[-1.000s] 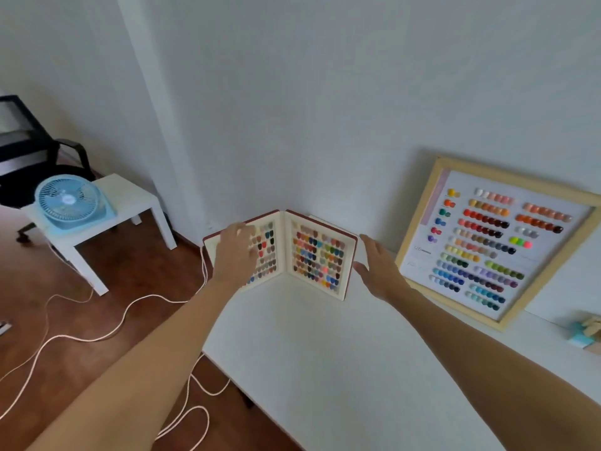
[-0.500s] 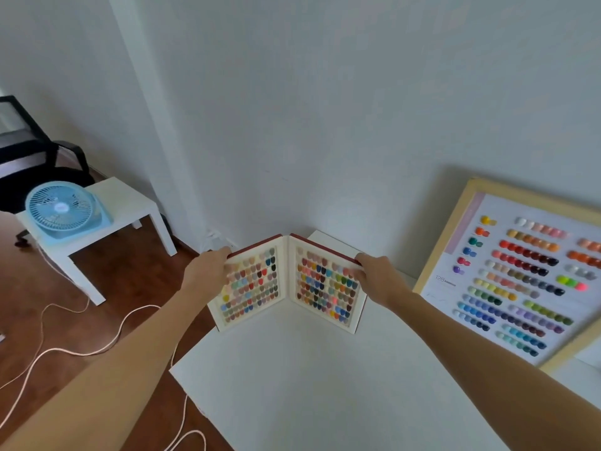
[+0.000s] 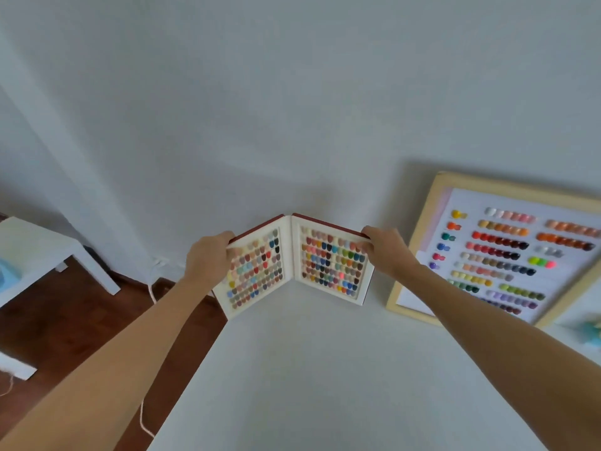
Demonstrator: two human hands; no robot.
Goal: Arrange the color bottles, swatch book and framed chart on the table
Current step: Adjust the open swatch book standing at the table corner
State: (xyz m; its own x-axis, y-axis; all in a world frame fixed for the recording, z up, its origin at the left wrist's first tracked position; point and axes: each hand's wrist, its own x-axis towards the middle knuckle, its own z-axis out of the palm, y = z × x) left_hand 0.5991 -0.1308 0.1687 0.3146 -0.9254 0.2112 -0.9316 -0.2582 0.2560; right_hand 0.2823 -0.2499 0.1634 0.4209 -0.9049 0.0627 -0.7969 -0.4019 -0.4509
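Note:
The swatch book (image 3: 328, 268) stands open in a V at the far left corner of the white table (image 3: 325, 385), its two pages covered with rows of coloured nail tips. My left hand (image 3: 208, 258) grips the top outer edge of the left cover. My right hand (image 3: 383, 252) grips the top outer edge of the right cover. The framed chart (image 3: 500, 252), light wood frame with rows of colour samples, leans against the wall to the right of the book. No colour bottles are clearly visible.
A small white side table (image 3: 39, 252) stands on the wooden floor at left, with a blue thing at the frame's edge. White cables (image 3: 151, 288) trail along the floor. A pale blue object (image 3: 593, 333) sits at the table's far right edge.
Both hands went from hovering over the book to clasping its outer cover edges. The view swung right and up, so the fan has nearly left the frame.

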